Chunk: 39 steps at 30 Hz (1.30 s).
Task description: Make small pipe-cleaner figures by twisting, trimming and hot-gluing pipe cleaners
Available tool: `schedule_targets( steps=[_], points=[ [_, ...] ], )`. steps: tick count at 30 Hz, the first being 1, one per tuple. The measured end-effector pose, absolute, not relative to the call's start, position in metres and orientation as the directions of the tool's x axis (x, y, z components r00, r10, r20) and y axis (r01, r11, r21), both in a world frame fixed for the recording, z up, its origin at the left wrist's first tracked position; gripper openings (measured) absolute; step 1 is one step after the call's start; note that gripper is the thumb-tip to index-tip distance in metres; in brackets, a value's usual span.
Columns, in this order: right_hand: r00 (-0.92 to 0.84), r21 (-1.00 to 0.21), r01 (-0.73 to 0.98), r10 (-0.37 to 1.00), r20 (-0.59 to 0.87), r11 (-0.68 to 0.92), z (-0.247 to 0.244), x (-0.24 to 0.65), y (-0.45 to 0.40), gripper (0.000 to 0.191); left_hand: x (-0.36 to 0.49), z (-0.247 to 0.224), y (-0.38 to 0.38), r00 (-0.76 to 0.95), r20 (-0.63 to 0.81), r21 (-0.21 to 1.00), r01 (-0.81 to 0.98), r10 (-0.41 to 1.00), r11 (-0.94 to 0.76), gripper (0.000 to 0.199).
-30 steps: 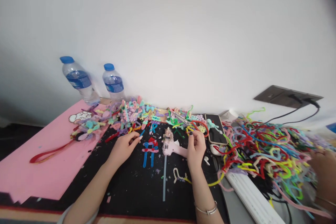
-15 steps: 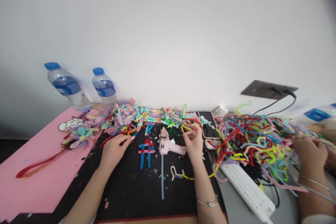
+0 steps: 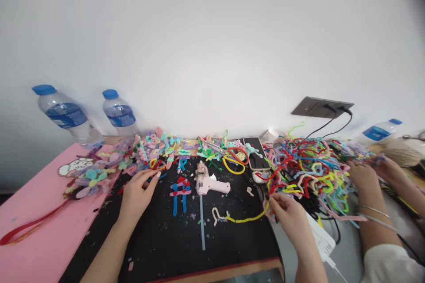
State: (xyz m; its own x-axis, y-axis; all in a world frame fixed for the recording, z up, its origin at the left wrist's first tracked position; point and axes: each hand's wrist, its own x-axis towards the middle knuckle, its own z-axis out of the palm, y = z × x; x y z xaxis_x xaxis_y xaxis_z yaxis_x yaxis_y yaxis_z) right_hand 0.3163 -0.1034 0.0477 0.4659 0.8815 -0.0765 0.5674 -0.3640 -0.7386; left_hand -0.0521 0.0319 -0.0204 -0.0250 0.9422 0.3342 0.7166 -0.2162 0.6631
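Observation:
My left hand (image 3: 139, 192) is closed in a pinch at the mat's far left, beside a red, orange and yellow looped pipe cleaner piece (image 3: 157, 165); whatever its fingertips hold is hidden. With thumb and forefinger, my right hand (image 3: 290, 216) grips the right end of a yellow pipe cleaner (image 3: 247, 219). That strand lies on the black mat (image 3: 166, 247), joined to a bent cream one (image 3: 215, 216). Between my hands are a pink glue gun (image 3: 212, 185) with a pale blue glue stick (image 3: 202, 225) and a blue, pink and red pipe cleaner figure (image 3: 180, 194). Scissors (image 3: 235, 164) rest behind.
A tangle of coloured pipe cleaners (image 3: 305, 163) spreads at right, near a phone (image 3: 256, 154) and a white power strip (image 3: 320, 239). Another person's hands (image 3: 365, 181) are at far right. Water bottles (image 3: 68, 117) stand by the wall, left, beyond a pink sheet (image 3: 36, 212).
My right hand has left the scissors and moved right and nearer, onto the yellow pipe cleaner. My left hand stays by the looped piece. The view has shifted slightly.

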Motion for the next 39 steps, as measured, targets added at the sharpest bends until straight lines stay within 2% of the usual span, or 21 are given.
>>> schedule_targets(
  steps=[4,9,12,14,16,19,23,25,30,33,35,37,39],
  points=[
    [0.585,-0.758,0.522,0.811,-0.015,-0.39,0.052,0.342,-0.112,0.027,-0.053,-0.02,0.031,-0.035,0.404,0.654,0.71,0.914,-0.262,0.024],
    [0.66,-0.833,0.47,0.743,0.111,-0.293,0.056,0.35,-0.105,0.031,-0.055,-0.025,0.032,-0.017,0.427,0.65,0.701,0.904,-0.294,0.022],
    [0.769,-0.822,0.496,0.582,0.266,-0.28,0.065,0.355,-0.1,0.034,-0.055,-0.025,0.031,-0.011,0.412,0.66,0.692,0.911,-0.291,0.021],
    [0.817,-0.768,0.539,0.437,0.376,-0.346,0.073,0.36,-0.095,0.035,-0.055,-0.023,0.031,-0.009,0.398,0.672,0.684,0.917,-0.285,0.021],
    [0.82,-0.693,0.569,0.367,0.439,-0.443,0.081,0.367,-0.09,0.037,-0.054,-0.021,0.03,-0.011,0.394,0.68,0.676,0.919,-0.283,0.021],
    [0.826,-0.606,0.561,0.435,0.359,-0.564,0.088,0.375,-0.079,0.04,-0.053,-0.019,0.029,0.001,0.391,0.686,0.666,0.92,-0.293,0.02],
    [0.811,-0.502,0.572,0.536,0.233,-0.648,0.086,0.385,-0.068,0.028,-0.053,-0.02,0.029,0.012,0.362,0.713,0.64,0.932,-0.286,0.019],
    [0.815,-0.46,0.576,0.522,0.253,-0.676,0.083,0.39,-0.066,0.028,-0.054,-0.02,0.029,0.009,0.348,0.724,0.632,0.938,-0.275,0.019],
    [0.8,-0.403,0.585,0.416,0.433,-0.704,0.076,0.399,-0.065,0.024,-0.054,-0.02,0.031,-0.006,0.332,0.732,0.632,0.943,-0.253,0.019],
    [0.821,-0.418,0.57,0.468,0.328,-0.707,0.076,0.403,-0.065,0.024,-0.053,-0.02,0.031,0.007,0.336,0.731,0.629,0.942,-0.265,0.02],
    [0.846,-0.428,0.533,0.454,0.279,-0.729,0.076,0.405,-0.066,0.028,-0.053,-0.02,0.032,0.003,0.339,0.732,0.628,0.941,-0.265,0.021],
    [0.861,-0.425,0.508,0.418,0.29,-0.749,0.076,0.408,-0.066,0.037,-0.053,-0.019,0.031,-0.008,0.334,0.738,0.625,0.943,-0.256,0.021],
    [0.83,-0.385,0.556,0.463,0.311,-0.737,0.075,0.411,-0.066,0.037,-0.052,-0.018,0.031,-0.012,0.321,0.749,0.615,0.947,-0.246,0.021]
  ],
)
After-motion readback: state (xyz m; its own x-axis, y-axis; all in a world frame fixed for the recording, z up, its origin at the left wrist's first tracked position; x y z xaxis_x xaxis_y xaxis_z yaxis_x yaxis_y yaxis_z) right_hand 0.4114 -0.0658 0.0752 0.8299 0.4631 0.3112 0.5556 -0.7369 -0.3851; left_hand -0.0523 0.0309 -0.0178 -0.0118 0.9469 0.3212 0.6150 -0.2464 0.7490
